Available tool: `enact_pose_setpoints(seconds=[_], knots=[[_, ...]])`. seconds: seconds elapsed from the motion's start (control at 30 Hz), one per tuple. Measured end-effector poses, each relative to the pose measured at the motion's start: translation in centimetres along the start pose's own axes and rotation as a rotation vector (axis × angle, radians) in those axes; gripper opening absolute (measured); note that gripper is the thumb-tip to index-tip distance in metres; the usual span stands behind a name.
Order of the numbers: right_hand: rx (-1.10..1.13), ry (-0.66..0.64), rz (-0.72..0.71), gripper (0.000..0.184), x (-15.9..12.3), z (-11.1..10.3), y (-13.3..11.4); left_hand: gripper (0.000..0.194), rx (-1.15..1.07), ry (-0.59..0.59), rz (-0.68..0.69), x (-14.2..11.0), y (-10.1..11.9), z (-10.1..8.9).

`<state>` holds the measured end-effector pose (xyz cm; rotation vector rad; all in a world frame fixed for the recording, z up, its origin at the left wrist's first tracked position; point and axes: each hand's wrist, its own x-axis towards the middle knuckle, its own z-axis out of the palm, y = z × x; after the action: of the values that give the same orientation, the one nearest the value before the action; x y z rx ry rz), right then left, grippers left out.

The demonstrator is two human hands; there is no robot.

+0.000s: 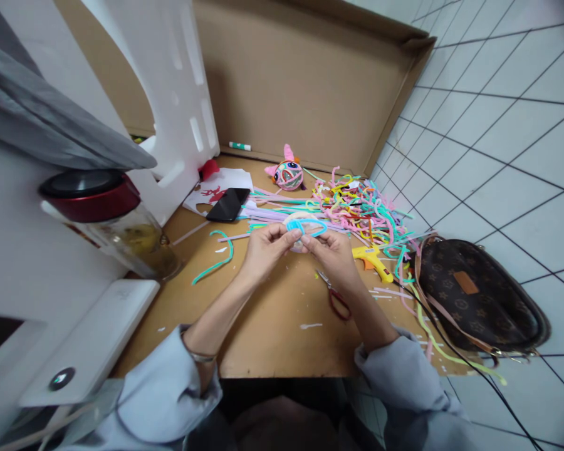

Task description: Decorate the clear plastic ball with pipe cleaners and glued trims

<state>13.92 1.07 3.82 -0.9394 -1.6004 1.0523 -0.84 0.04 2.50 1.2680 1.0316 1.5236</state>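
Fingers bent, my left hand (267,246) and right hand (333,250) pinch a looped blue pipe cleaner (295,227) above the table (272,326), near a tangled pile of pipe cleaners (357,210). Beside my right hand lies a yellow glue gun (375,258), its label too small to read; farther right, a brown handbag (491,313) shows a repeating monogram, its tan patch (465,282) illegible.

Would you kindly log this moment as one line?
left hand: holds blue loop | right hand: holds blue loop | nearby: scissors, glue gun, phone
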Motion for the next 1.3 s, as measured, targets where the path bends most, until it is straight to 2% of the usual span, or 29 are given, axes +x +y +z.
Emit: enact_pose_setpoints(seconds=[0.13,0.33,0.67,0.97,1.3], knots=[[0.064,0.025,0.042,0.035,0.1,0.1,0.0,0.048,-0.002,0.006,0.010,0.0,-0.2,-0.1],[0.028,0.041,0.047,0.029,0.0,0.3,0.0,0.048,-0.167,0.020,0.037,0.1,0.1,0.0],[-0.110,0.064,-0.047,0.024,-0.3,0.6,0.1,0.040,-0.107,0.072,0.057,0.1,-0.2,0.1],[-0.122,0.048,-0.041,0.024,-0.5,0.6,-0.3,0.041,-0.131,0.062,-0.007,0.0,0.3,0.0],[-0.026,0.060,0.057,0.035,-0.5,1.0,-0.7,0.046,-0.191,0.055,-0.069,0.3,0.1,-0.1]])
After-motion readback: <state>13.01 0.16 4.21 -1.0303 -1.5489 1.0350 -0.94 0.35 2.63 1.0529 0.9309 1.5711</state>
